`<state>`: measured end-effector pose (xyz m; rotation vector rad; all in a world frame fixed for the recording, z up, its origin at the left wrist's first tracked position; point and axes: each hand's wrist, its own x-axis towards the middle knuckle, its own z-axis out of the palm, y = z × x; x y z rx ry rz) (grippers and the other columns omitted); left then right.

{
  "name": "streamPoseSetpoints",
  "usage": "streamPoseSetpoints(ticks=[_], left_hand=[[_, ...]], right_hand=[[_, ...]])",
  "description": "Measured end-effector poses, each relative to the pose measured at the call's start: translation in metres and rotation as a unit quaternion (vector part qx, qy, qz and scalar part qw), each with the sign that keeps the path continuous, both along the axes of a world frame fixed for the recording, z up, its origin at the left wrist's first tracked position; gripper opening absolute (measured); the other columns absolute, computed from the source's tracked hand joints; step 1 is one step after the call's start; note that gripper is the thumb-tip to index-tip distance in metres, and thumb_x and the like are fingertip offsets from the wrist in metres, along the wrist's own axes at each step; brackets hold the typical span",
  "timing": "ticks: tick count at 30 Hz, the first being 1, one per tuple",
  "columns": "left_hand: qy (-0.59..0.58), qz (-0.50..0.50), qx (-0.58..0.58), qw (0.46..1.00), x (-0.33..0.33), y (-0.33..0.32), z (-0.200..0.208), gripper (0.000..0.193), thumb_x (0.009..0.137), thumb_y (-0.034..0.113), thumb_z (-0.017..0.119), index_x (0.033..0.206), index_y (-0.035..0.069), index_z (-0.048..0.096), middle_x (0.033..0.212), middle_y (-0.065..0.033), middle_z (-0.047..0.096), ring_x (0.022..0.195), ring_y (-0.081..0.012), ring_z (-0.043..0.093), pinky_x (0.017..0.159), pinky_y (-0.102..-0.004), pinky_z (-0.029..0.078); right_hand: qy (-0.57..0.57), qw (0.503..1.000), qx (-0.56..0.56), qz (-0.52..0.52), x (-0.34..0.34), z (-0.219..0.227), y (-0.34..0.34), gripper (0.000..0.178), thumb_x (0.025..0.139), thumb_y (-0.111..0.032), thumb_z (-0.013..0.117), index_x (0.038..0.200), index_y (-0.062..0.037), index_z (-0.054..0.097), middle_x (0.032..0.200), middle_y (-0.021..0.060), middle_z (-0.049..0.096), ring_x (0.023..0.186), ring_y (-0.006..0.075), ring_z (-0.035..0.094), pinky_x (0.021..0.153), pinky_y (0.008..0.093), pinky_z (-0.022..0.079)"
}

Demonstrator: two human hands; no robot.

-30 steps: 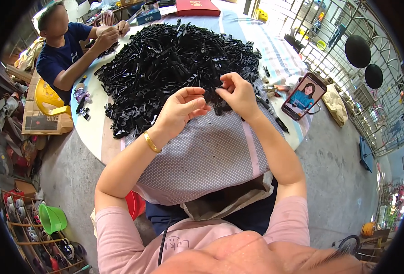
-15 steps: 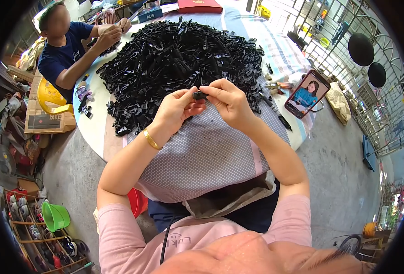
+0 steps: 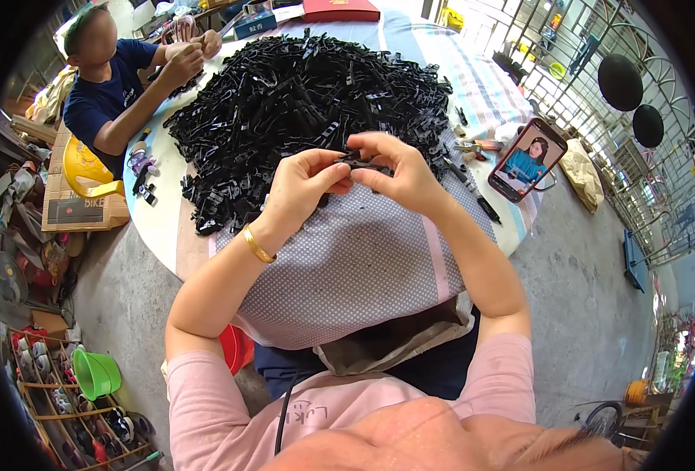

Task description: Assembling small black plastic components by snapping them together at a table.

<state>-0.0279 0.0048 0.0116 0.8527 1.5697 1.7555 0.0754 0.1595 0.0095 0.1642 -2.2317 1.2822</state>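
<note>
Near the front edge of a heap of small black plastic clip-like pieces (image 3: pixel 284 102), my two hands meet above the table. My left hand (image 3: pixel 304 180) pinches a small black clip-like piece (image 3: pixel 363 164) between thumb and fingers. From the other side my right hand (image 3: pixel 398 173) has its thumb and fingers around the same piece, with the index finger raised over it. Fingers partly cover the piece, so its exact shape is hard to make out.
A patterned cloth (image 3: pixel 347 275) covers the near table. Right of the heap are a propped phone (image 3: pixel 528 161), pliers (image 3: pixel 479 147) and a black marker-like stick (image 3: pixel 488 209). At the far left a co-worker (image 3: pixel 108 86) handles something small. A red box (image 3: pixel 339 9) lies at the back.
The black piece has turned from compact and end-on to lying lengthwise between my hands. My right thumb and index finger have spread apart. The co-worker's hands have shifted slightly.
</note>
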Motion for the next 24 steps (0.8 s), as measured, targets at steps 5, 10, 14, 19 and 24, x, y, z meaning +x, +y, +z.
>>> streamPoseSetpoints(ticks=[5,10,14,19,24], left_hand=[[0.124,0.013,0.008,0.992,0.007,0.0,0.001,0.019,0.087,0.002,0.055,0.103,-0.008,0.058,0.084,-0.0115,0.066,0.076,-0.0156,0.065,0.069,-0.0247,0.055],[0.1,-0.036,0.031,0.994,0.003,-0.001,0.004,0.023,0.086,0.005,0.057,0.105,-0.008,0.056,0.087,-0.0114,0.065,0.079,-0.015,0.064,0.072,-0.0247,0.054],[0.015,-0.087,0.012,0.996,0.01,0.0,0.002,0.024,0.085,0.008,0.059,0.103,-0.007,0.056,0.085,-0.0085,0.063,0.078,-0.0124,0.063,0.072,-0.0239,0.052],[0.297,-0.29,-0.051,0.908,0.02,0.001,-0.006,0.023,0.072,0.01,0.073,0.093,0.004,0.066,0.095,-0.0039,0.06,0.084,-0.0113,0.056,0.067,-0.023,0.048],[0.383,-0.244,-0.067,0.888,0.024,0.002,-0.003,0.02,0.078,0.017,0.067,0.095,0.006,0.065,0.098,-0.008,0.058,0.091,-0.0215,0.051,0.077,-0.0312,0.044]], right_hand=[[-0.129,0.977,-0.168,0.039,0.007,0.008,0.003,0.034,0.075,-0.005,0.071,0.106,0.0025,0.06,0.094,0.0068,0.064,0.089,0.0125,0.061,0.078,0.0242,0.05],[-0.065,0.996,-0.06,0.019,0.012,0.015,0.005,0.028,0.074,-0.002,0.07,0.101,0.0016,0.063,0.093,0.0074,0.065,0.083,0.011,0.062,0.074,0.0229,0.051],[-0.1,0.968,-0.18,0.145,0.009,0.014,0.035,0.044,0.082,-0.025,0.065,0.118,-0.0009,0.054,0.097,0.0085,0.065,0.084,0.0118,0.062,0.074,0.0241,0.051],[-0.043,0.979,-0.159,-0.118,0.001,0.001,0.059,0.028,0.085,-0.027,0.062,0.093,-0.0004,0.066,0.078,0.0048,0.066,0.066,0.0081,0.059,0.059,0.0225,0.048],[-0.085,0.973,0.133,-0.168,-0.005,-0.007,0.037,0.024,0.075,-0.024,0.071,0.088,-0.0045,0.067,0.071,0.0063,0.064,0.062,0.0129,0.059,0.06,0.0241,0.047]])
